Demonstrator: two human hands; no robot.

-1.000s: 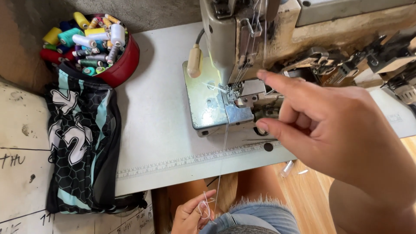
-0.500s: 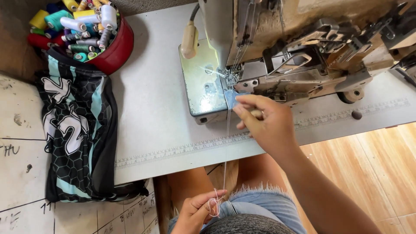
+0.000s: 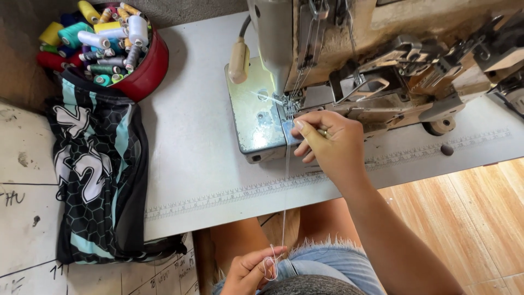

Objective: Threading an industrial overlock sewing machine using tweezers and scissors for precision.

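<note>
Two hands: right hand (image 3: 330, 142) fingers pinch one white thread (image 3: 286, 186) at one sewing machine (image 3: 327, 65); left hand (image 3: 252, 270) fingers grip its end.

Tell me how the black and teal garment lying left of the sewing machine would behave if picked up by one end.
The black and teal garment would probably droop limply: it already sags over the table edge. It looks thin and likely light for its size. Its smooth, sporty-looking surface may slide somewhat on the table.

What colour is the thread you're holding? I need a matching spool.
White thread, running from the left hand up to the right hand; head view.
</note>
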